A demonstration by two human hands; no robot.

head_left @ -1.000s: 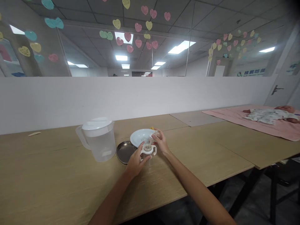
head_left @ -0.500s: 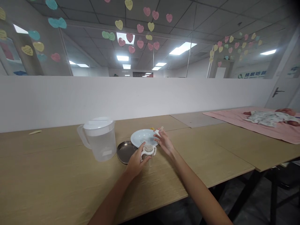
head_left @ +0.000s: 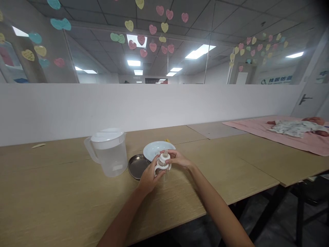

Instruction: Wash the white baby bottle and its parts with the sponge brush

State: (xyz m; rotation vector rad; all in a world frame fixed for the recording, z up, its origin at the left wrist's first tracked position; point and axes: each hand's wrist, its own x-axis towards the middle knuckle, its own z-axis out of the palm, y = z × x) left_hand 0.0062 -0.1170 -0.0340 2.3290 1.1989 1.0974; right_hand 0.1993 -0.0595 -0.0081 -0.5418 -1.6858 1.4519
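Note:
My left hand (head_left: pixel 149 175) is wrapped round a clear baby bottle (head_left: pixel 161 169) with white side handles, upright over the table. Between the fingers of my right hand (head_left: pixel 179 159) is the bottle's white collar with a clear nipple (head_left: pixel 165 156), which sits on the mouth of the bottle. Whether its thread has caught I cannot tell. Just behind the bottle is a white bowl (head_left: pixel 151 148). A round metal dish (head_left: pixel 136 167) lies to the left, partly behind my left hand.
A lidded clear pitcher (head_left: pixel 112 156) with water stands left of the dish. Something small and yellow (head_left: pixel 167 140) shows behind the bowl. On the far right, a baby doll (head_left: pixel 290 128) in patterned clothes lies on a pink cloth (head_left: pixel 259 128). A white wall (head_left: pixel 154 106) borders the table.
My right hand has moved left and down with the nipple and collar, from beside the bowl onto the bottle's open mouth. My left hand has stayed on the bottle.

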